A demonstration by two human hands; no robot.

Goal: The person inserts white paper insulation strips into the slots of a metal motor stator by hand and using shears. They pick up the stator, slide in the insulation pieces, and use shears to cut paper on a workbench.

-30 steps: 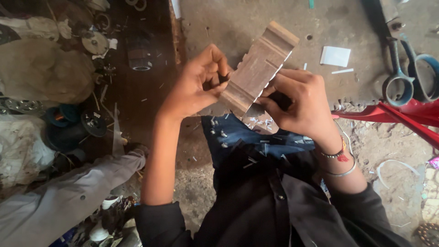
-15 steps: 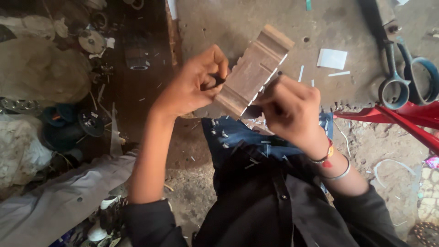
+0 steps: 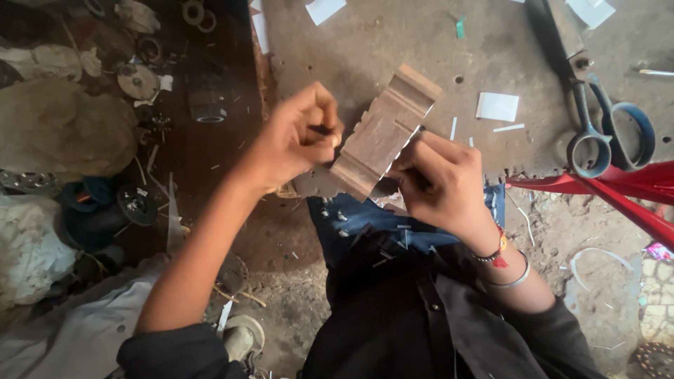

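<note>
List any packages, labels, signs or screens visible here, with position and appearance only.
No packages, signs or screens show; only blank paper pieces.
White paper rectangle: flat on the grey work surface, right of the wooden block held between the left hand and right hand.
White paper scrap: top edge of the surface, partly cut off.
White paper scrap: top right corner, above the blue-handled scissors.
</note>
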